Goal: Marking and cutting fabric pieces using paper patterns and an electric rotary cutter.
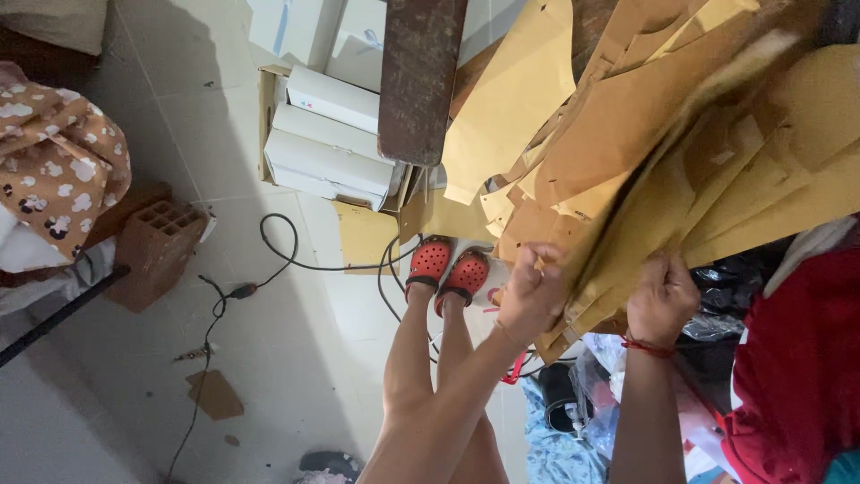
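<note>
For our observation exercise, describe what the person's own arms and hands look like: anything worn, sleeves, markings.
Both forearms are bare, with no sleeves in view. The left hand shows no ring, glove or watch that can be made out. The right hand has a thin red cord bracelet at the wrist. No other markings can be told.

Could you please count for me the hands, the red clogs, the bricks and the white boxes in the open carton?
Hands gripping the brown card sheets: 2, left hand and right hand.
Red clogs: 2, one beside the other.
Hollow bricks: 1.
White boxes showing in the carton: about 4; more may be hidden.
Total: about 9.
</note>
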